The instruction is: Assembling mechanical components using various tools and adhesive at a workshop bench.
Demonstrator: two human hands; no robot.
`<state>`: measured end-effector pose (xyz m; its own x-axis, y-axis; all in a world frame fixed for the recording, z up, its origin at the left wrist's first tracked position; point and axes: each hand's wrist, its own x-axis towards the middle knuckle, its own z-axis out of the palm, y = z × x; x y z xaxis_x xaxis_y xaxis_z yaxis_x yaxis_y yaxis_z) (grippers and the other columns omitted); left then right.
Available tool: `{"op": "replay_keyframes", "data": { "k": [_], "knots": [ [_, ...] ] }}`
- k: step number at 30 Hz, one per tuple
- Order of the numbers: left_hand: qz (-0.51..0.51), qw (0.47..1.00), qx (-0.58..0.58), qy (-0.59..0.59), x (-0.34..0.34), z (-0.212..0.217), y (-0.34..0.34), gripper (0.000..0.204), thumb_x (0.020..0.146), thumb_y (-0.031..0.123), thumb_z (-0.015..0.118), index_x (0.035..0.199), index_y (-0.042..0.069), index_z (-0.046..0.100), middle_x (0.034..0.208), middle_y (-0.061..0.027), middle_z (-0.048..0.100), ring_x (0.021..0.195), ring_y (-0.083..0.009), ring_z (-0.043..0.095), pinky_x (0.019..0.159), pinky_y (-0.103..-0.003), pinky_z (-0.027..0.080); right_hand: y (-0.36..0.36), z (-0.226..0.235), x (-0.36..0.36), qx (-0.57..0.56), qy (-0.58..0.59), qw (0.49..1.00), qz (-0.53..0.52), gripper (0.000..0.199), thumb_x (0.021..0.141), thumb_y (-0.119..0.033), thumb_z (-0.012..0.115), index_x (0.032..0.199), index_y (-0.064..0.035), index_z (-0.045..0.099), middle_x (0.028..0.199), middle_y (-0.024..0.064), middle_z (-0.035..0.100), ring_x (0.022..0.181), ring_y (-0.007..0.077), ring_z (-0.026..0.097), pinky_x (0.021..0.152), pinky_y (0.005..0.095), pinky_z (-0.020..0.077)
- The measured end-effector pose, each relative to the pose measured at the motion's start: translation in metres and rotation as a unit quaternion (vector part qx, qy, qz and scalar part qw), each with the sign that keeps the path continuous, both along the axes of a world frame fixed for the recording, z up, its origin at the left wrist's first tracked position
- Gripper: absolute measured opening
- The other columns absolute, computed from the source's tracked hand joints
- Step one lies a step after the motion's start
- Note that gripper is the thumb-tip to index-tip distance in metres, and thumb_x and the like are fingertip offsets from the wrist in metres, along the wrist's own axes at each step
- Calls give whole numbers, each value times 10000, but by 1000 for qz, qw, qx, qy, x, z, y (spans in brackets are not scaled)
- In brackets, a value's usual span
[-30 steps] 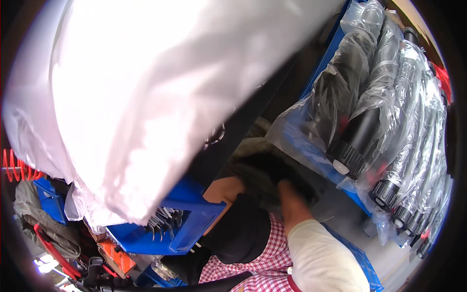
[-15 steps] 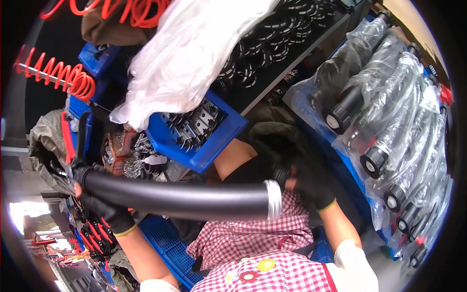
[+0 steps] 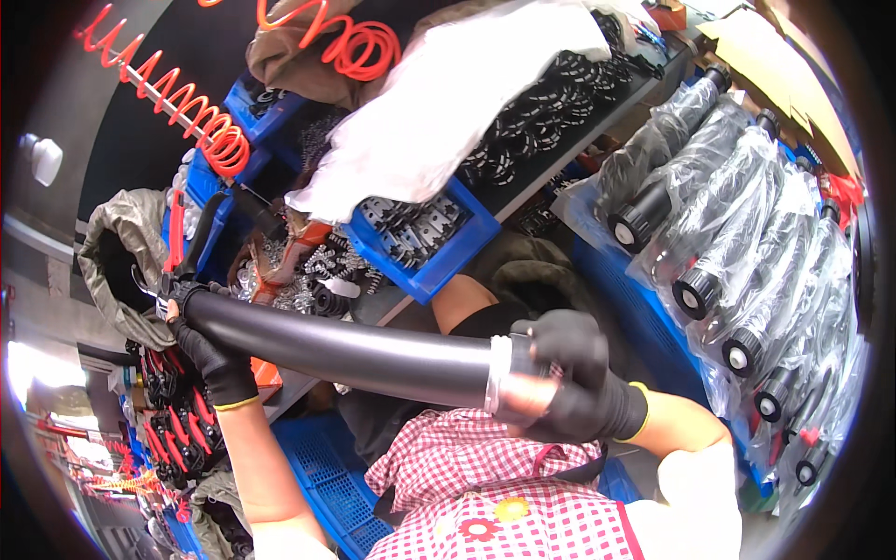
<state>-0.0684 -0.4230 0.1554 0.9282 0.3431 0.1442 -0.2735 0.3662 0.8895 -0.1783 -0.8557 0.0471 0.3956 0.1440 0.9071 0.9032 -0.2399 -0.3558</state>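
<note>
A thick, slightly curved black tube (image 3: 373,352) lies across in front of me, with a pale band (image 3: 498,373) round its right end. My left hand (image 3: 213,362), in a black fingerless glove, is closed round the tube's left end. Red-and-black-handled pliers (image 3: 182,238) stand up at that end, jaws by my thumb; whether this hand grips them too I cannot tell. At the banded end my right hand (image 3: 583,373), gloved alike and blurred, is closed. The black ribbed end piece seen there earlier is now mostly hidden by its fingers.
Behind the tube, a blue bin (image 3: 485,227) holds metal clips, beside a white plastic sheet (image 3: 411,121) and many black curved parts (image 3: 551,107). Plastic-wrapped black tubes (image 3: 709,224) fill a blue crate at right. A red coiled hose (image 3: 182,103) hangs at upper left.
My right hand has come from beyond the tube's right end onto the banded end. The tube's left end and my left hand sit higher and further right in view, which has also shifted.
</note>
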Motion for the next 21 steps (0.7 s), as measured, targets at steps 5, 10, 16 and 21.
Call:
{"op": "replay_keyframes", "data": {
  "k": [5, 10, 16, 21],
  "knots": [
    [5, 1000, -20, 12, 3, 15, 10, 518, 808, 537, 673, 1000, 59, 618, 864, -119, 658, 753, -256, 637, 705, -386, 566, 19, 8, 7, -23, -74, 997, -19, 387, 768, -212, 784, 1087, -124, 584, 1040, 131, 536, 839, 290, 642, 626, 327, 556],
    [7, 999, 3, 34, 4, 34, -7, 494, 811, 569, 661, 899, 86, 610, 798, -87, 650, 708, -227, 632, 663, -356, 561, 21, 13, 24, -77, -153, 983, 73, 335, 799, -183, 749, 1074, -109, 573, 1057, 162, 562, 814, 300, 645, 631, 334, 559],
    [65, 997, -24, 47, 13, 43, -6, 485, 803, 568, 678, 915, 103, 597, 777, -72, 619, 672, -222, 601, 637, -342, 539, 20, 32, 14, -117, -29, 993, 11, 509, 717, -149, 808, 1176, -135, 589, 1109, 196, 538, 869, 339, 643, 656, 376, 573],
    [26, 999, -32, 6, 7, 44, 6, 477, 810, 555, 673, 932, 101, 597, 808, -71, 626, 700, -220, 604, 653, -343, 539, 30, 38, 3, -81, 148, 983, 72, 711, 659, -185, 853, 1278, -89, 517, 1154, 217, 541, 912, 339, 641, 725, 393, 572]
  ]
}}
